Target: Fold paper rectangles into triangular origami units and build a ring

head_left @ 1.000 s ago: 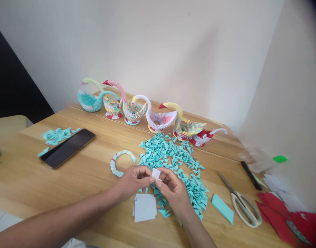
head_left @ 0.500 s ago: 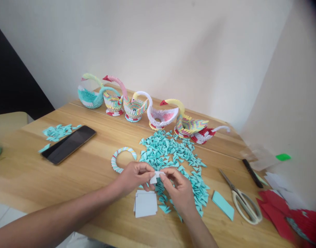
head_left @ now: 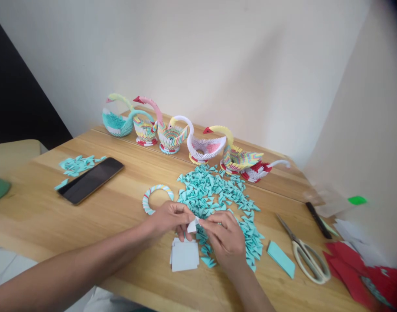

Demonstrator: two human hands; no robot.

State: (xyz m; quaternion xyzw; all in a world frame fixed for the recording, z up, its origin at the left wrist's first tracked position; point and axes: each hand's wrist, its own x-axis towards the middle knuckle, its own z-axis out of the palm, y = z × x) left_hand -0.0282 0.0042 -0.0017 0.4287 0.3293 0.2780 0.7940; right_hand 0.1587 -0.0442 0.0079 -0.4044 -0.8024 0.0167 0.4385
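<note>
A small piece of white paper is held above the desk, pinched between the fingers of the left hand and those of the right hand. One side is gripped by the left thumb and forefinger, the opposite side by the right fingertips; so light a sheet, it appears, is better steadied from both ends. The paper is seen bent, its lower part hanging exposed between the two grips, though its exact creases are too small to be made out.

Just below the left fingers, a stack of white squares is laid flat, presumably so that sheets can be reached with little movement. Beyond the hands, turquoise folded pieces are heaped loosely, partly hidden by the right hand, and a striped paper ring is set beside them.

Scissors and a turquoise paper stack are placed to the right, apparently to be kept out of the hands' way. A phone is laid at the left, while swan-shaped paper baskets are lined up at the back, seemingly where they are least likely to be knocked.
</note>
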